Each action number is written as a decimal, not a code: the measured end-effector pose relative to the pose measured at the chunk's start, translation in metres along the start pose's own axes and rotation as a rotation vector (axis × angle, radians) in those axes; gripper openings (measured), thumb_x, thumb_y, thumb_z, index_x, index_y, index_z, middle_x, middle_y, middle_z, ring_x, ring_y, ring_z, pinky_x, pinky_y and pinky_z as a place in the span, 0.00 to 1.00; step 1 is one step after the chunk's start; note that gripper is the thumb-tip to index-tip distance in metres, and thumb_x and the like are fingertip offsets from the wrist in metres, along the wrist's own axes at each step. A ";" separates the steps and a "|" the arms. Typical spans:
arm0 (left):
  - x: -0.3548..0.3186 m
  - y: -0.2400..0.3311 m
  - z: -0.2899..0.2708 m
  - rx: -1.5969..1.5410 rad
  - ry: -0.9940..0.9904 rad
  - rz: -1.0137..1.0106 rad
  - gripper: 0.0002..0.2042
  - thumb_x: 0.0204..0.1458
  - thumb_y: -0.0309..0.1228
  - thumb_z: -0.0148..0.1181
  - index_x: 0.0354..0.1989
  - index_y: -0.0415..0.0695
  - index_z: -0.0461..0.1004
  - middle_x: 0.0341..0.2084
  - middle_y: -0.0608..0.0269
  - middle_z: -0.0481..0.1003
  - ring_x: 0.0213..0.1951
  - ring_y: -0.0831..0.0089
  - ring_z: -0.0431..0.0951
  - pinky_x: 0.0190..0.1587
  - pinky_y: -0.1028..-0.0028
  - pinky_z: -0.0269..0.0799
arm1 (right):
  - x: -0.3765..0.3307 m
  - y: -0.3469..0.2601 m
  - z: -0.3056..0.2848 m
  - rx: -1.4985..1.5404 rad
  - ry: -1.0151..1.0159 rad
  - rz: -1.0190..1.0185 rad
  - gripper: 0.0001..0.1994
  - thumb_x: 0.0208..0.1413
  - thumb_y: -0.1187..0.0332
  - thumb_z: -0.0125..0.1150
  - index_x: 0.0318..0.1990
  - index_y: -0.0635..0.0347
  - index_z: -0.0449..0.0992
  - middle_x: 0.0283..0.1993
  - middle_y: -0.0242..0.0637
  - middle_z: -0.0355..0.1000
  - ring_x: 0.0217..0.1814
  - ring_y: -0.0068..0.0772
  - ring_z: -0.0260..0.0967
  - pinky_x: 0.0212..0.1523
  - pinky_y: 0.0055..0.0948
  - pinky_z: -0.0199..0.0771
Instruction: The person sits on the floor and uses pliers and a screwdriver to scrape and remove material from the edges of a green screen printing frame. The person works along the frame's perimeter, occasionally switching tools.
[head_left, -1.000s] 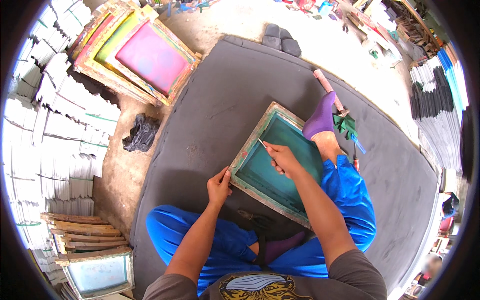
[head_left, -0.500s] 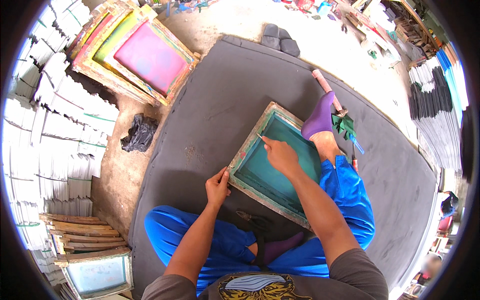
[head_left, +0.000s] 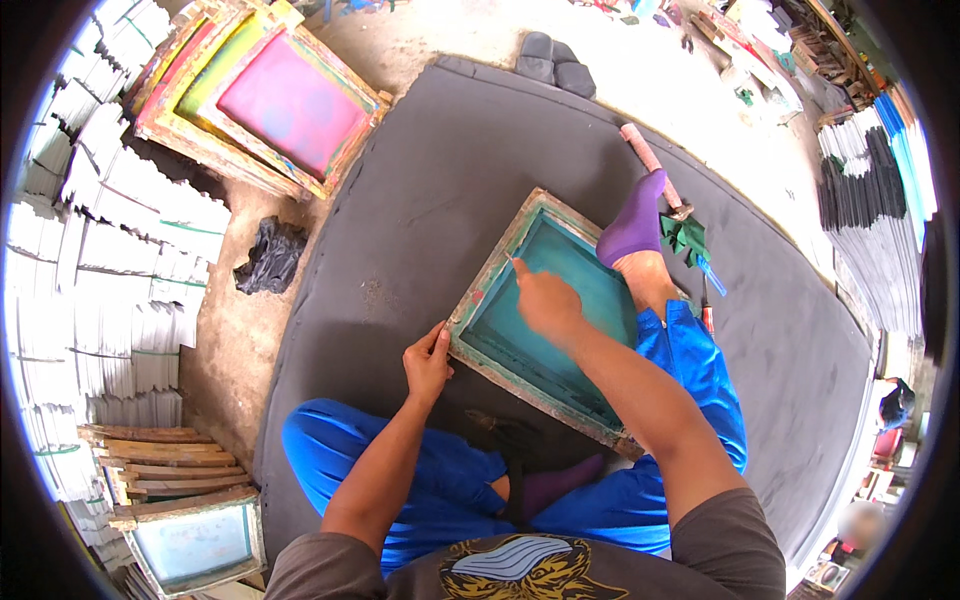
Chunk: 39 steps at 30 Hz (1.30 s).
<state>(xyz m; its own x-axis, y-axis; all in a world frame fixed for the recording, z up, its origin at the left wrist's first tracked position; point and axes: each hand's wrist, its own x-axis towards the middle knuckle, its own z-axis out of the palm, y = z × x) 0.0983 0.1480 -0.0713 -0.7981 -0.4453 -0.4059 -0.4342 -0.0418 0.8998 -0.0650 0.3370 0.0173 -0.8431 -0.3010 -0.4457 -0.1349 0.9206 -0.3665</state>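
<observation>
I sit on a grey mat point(head_left: 420, 200) in blue trousers, with a wooden screen frame point(head_left: 482, 290) of teal mesh point(head_left: 575, 275) tilted in front of me. My left hand point(head_left: 427, 362) grips the frame's near left corner. Over the mesh, my right hand point(head_left: 545, 300) pinches a small thin tool point(head_left: 511, 261) whose tip touches the inner left edge of the frame. My foot in a purple sock point(head_left: 633, 225) rests on the frame's far right side.
Stacked frames, the top one with pink mesh point(head_left: 290, 100), lie at the upper left. A black bag point(head_left: 270, 255) sits beside the mat, and white paper stacks point(head_left: 110, 270) line the left. Wooden frames point(head_left: 165, 470) sit lower left. A pink-handled tool point(head_left: 648, 160) lies by my foot.
My right hand has slid a little up and left along the frame's inner left edge with the thin tool. My left hand has stayed on the corner.
</observation>
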 end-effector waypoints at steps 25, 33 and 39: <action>0.002 -0.003 -0.006 -0.055 -0.070 -0.042 0.19 0.66 0.38 0.62 0.59 0.39 0.80 0.20 0.68 0.73 0.15 0.81 0.71 0.17 0.78 0.69 | 0.022 0.029 0.007 1.182 -0.358 0.320 0.23 0.75 0.53 0.49 0.74 0.34 0.65 0.24 0.24 0.57 0.17 0.15 0.48 0.16 0.22 0.47; 0.003 -0.005 -0.005 -0.086 -0.072 -0.061 0.19 0.66 0.38 0.62 0.59 0.39 0.79 0.21 0.67 0.74 0.14 0.82 0.70 0.17 0.79 0.68 | 0.009 0.043 0.015 0.525 0.029 -0.050 0.21 0.71 0.57 0.53 0.69 0.44 0.72 0.51 0.42 0.81 0.49 0.49 0.79 0.51 0.43 0.77; 0.002 0.000 -0.004 -0.069 -0.060 -0.061 0.18 0.66 0.38 0.62 0.59 0.40 0.80 0.20 0.67 0.73 0.15 0.82 0.71 0.17 0.79 0.68 | 0.009 0.038 0.014 0.280 0.158 -0.035 0.19 0.71 0.56 0.51 0.67 0.36 0.74 0.57 0.41 0.79 0.58 0.55 0.76 0.59 0.50 0.75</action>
<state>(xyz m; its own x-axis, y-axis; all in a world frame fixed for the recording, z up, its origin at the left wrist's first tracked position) 0.0983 0.1431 -0.0710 -0.7953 -0.3860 -0.4675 -0.4549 -0.1298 0.8810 -0.0706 0.3657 -0.0117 -0.9138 -0.2690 -0.3043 -0.0355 0.7993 -0.5999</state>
